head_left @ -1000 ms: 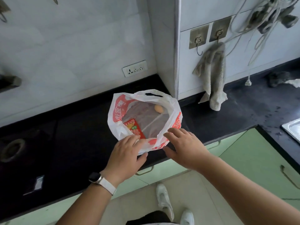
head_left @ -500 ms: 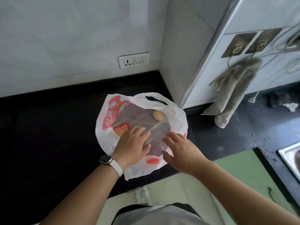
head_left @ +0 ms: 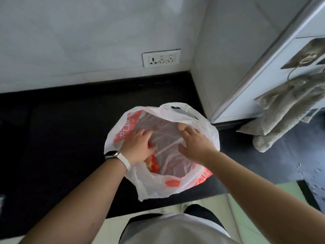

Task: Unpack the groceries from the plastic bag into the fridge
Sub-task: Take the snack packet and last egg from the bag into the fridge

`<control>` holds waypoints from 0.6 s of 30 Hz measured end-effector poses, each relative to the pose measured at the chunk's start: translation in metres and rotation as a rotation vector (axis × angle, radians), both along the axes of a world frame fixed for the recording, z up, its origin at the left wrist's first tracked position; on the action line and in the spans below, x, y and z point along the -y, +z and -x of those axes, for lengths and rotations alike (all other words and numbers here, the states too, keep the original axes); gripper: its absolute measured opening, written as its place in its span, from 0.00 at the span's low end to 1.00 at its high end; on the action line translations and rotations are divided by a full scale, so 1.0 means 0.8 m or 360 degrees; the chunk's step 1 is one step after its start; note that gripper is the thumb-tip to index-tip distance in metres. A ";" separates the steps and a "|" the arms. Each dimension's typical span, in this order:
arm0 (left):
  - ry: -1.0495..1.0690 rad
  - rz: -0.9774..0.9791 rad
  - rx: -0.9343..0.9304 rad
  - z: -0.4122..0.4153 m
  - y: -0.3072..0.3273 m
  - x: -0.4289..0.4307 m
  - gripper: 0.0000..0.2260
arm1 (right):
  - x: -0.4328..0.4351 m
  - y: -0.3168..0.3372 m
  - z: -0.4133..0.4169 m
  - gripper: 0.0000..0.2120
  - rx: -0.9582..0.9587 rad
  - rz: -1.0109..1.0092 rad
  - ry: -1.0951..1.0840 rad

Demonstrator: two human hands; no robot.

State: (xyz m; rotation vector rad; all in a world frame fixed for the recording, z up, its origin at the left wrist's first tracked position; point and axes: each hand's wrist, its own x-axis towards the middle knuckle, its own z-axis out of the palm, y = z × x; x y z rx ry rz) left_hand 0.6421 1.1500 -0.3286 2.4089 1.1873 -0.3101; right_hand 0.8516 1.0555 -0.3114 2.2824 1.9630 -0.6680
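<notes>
On countertop (head_left: pixel 61 131) | both hands inside plastic bag (head_left: pixel 158 187) | right hand (head_left: pixel 197 143) touching egg (head_left: pixel 181 126)

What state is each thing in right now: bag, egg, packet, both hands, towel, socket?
Bag: on the counter, mouth spread open.
Egg: inside the bag at the far side, looks whole, right fingertips at it.
Red packet: inside the bag, partly under the left hand.
Left hand: in the bag, fingers spread, gripping nothing.
Right hand: in the bag, open.
Towel: hanging from a hook.
Socket: nothing plugged in.
</notes>
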 end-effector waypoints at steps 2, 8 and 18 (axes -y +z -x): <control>0.0116 0.0050 -0.0103 0.006 0.000 -0.010 0.29 | -0.015 -0.011 -0.010 0.29 -0.0026 0.0014 -0.0025; 0.0277 0.0349 -0.0452 0.009 -0.013 -0.019 0.22 | -0.052 -0.032 -0.030 0.22 0.0032 0.0164 0.0027; 0.0292 0.0601 -0.0607 -0.001 -0.012 -0.018 0.17 | -0.068 -0.045 -0.025 0.11 0.0034 0.0218 0.0132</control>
